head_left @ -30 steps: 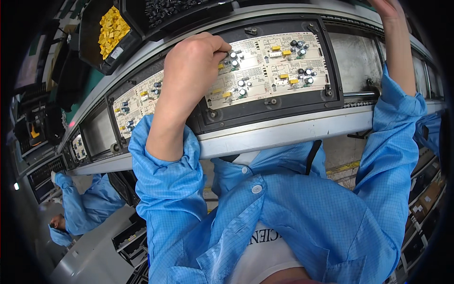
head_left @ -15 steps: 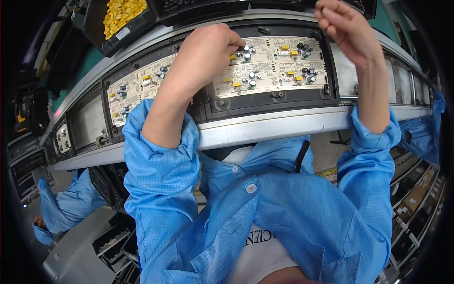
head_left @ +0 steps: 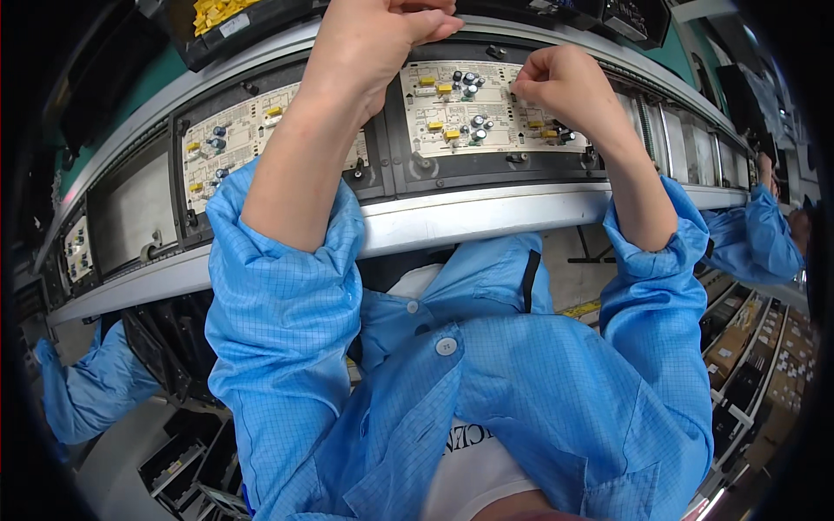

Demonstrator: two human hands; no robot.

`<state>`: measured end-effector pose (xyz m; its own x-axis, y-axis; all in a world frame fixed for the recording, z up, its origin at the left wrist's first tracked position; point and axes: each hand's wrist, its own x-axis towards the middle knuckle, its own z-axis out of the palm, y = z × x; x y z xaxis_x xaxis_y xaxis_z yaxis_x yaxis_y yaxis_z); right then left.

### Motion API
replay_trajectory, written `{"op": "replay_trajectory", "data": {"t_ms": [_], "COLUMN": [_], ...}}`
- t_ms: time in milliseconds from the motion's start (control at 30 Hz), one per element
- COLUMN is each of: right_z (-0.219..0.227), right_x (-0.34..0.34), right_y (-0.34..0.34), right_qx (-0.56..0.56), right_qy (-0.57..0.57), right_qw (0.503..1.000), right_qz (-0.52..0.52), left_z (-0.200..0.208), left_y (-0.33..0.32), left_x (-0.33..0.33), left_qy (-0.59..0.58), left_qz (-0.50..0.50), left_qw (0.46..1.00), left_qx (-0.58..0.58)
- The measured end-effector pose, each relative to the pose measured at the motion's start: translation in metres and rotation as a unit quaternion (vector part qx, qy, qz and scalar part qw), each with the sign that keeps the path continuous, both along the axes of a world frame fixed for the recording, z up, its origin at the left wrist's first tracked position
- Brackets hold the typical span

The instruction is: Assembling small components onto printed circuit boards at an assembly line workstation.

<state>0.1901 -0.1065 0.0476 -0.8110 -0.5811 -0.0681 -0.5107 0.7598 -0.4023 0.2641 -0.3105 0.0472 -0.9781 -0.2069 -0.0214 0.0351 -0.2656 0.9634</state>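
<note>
My right hand (head_left: 569, 89) is over the right part of a cream circuit board (head_left: 508, 137), fingers pinched together at its surface. Whatever lies between those fingertips is too small or hidden to make out. Yellow block components and dark round capacitors (head_left: 478, 122) stand on the board, which sits in a black carrier frame (head_left: 460, 173). My left hand (head_left: 365, 43) is raised beyond the carrier's far edge, by the dark bins. Its thumb and fingers are closed together, and I cannot make out anything in them. My left forearm hides part of a second populated board (head_left: 234, 122).
A metal rail (head_left: 486, 208) runs along the near side of the line. At the back are a black bin of yellow parts (head_left: 217, 13) and a dark bin (head_left: 634, 19). Co-workers' blue sleeves show at left (head_left: 95, 382) and right (head_left: 756, 234).
My right hand has come left and down from the far right onto the board. My left hand has lifted off the board toward the bins. The whole view has shifted slightly.
</note>
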Motion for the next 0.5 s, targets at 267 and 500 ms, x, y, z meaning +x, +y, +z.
{"op": "replay_trajectory", "data": {"t_ms": [267,500], "right_z": [0.006,0.001], "right_x": [0.008,0.006], "right_y": [-0.018,-0.021], "right_qx": [0.126,0.132], "right_qy": [0.016,0.044], "right_qw": [0.991,0.989], "right_qz": [-0.045,-0.051], "left_z": [-0.004,-0.006], "left_y": [-0.005,-0.008], "left_x": [-0.003,0.000], "left_qy": [0.006,0.032], "left_qz": [-0.014,-0.012], "left_qw": [1.000,0.999], "left_qx": [0.024,-0.007]}}
